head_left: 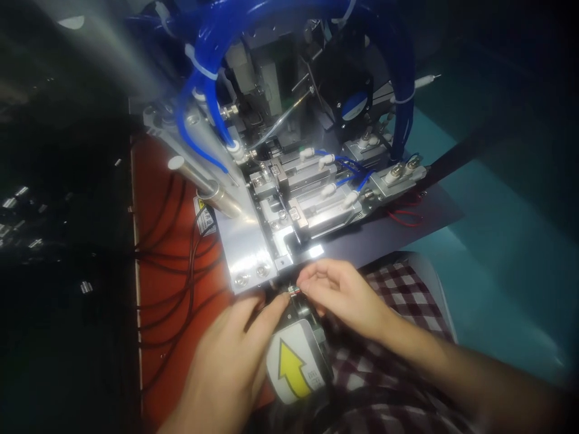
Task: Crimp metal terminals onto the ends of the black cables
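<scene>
A small white connector with short coloured wires sits between my two hands, just in front of the machine's metal plate. My left hand comes in from the lower left, its thumb tip pressed at the connector; its other fingers are partly hidden. From the right, my right hand pinches the wires between thumb and index finger, with the remaining fingers curled. Below the connector is a dark mechanism with a white label bearing a yellow arrow.
Ahead stands a metal fixture with pneumatic fittings, under thick blue tubes. A metal post rises at its left. Black cables cross an orange-red board. Checkered cloth lies beneath my right arm.
</scene>
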Available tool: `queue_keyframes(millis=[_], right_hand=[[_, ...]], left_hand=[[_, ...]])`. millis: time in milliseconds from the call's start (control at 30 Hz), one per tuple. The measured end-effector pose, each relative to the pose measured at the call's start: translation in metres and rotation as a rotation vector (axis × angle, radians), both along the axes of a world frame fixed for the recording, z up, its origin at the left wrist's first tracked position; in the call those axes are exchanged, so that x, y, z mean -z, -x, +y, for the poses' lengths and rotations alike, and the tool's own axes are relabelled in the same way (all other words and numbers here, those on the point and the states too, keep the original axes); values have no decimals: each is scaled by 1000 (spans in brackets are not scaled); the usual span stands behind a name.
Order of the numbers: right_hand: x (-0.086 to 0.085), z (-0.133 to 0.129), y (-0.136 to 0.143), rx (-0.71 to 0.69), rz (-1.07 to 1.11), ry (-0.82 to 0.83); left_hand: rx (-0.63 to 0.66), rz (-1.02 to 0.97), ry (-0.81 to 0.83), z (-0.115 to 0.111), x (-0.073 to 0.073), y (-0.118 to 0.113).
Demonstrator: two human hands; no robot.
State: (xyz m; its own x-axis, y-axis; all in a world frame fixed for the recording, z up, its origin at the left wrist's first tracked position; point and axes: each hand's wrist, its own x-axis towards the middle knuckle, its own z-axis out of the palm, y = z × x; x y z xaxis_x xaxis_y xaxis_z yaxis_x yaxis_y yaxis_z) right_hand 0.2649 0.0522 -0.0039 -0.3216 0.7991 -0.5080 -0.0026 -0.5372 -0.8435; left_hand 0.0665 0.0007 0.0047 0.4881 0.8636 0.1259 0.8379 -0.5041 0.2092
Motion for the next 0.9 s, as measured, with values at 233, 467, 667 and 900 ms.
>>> queue_keyframes(millis=[233, 467, 667, 900], right_hand=[[6, -8, 4, -17, -207, -303], [5, -14, 0, -155, -664, -1154], [2, -14, 3, -198, -620, -1145], [6, -17, 1, 32, -364, -671]], left_hand=[[-52, -34, -19, -2, 4, -4], [-18, -79, -40, 1, 4, -4], [14, -66, -51, 6, -6, -6], [2, -64, 42, 1, -2, -2]])
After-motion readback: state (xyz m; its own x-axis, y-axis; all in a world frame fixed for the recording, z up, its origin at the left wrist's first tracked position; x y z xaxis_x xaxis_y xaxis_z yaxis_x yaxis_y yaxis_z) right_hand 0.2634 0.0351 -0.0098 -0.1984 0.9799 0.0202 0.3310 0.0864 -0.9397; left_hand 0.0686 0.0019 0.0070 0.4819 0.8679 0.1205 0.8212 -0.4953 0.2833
